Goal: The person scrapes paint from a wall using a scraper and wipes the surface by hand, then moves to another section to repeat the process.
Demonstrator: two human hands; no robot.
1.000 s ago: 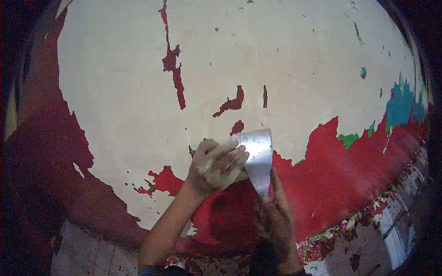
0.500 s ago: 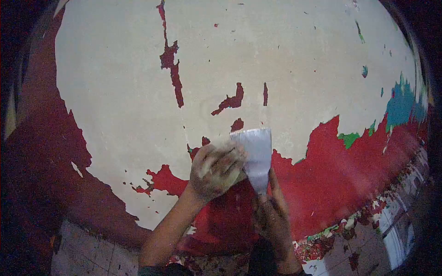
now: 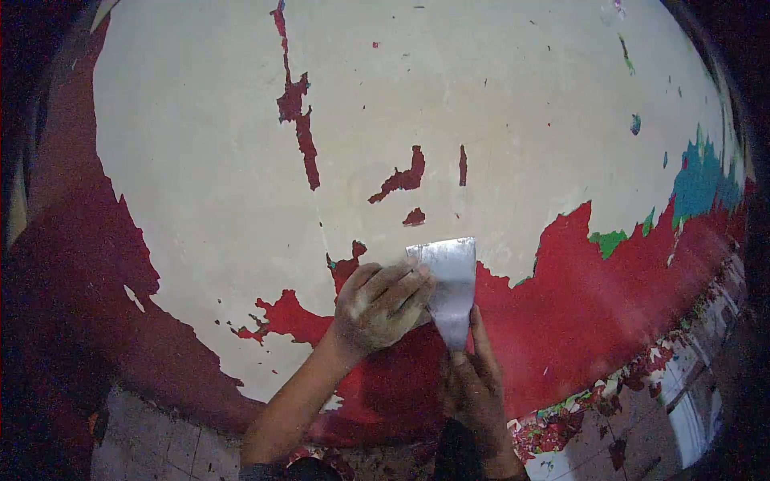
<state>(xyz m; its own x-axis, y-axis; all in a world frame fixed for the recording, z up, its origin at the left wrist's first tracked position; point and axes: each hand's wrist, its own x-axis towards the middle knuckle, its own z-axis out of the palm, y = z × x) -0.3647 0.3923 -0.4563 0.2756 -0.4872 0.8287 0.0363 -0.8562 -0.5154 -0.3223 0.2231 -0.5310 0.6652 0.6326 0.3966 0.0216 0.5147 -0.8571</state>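
A wide-bladed paint scraper (image 3: 451, 280) lies against the wall with its broad edge pointing up. My right hand (image 3: 473, 381) is closed round its handle, thumb or finger stretched along the side of the blade; the handle itself is mostly hidden. My left hand (image 3: 385, 301), dusty and pale over the knuckles, presses its closed fingers on the left edge of the blade. Just above the blade is a small dark red patch (image 3: 414, 217) in the cream surface. Bright red paint (image 3: 577, 321) shows around and below both hands.
The wall (image 3: 200, 160) is largely cream, with ragged dark red strips (image 3: 306, 148) higher up. Blue-green paint (image 3: 699, 184) and a green spot (image 3: 609, 241) appear at right. Paint flakes (image 3: 553, 429) litter the tiled floor (image 3: 164, 433) along the wall's foot.
The scraper and both hands have slid slightly down the wall. The gap between the blade edge and the small red patch has grown.
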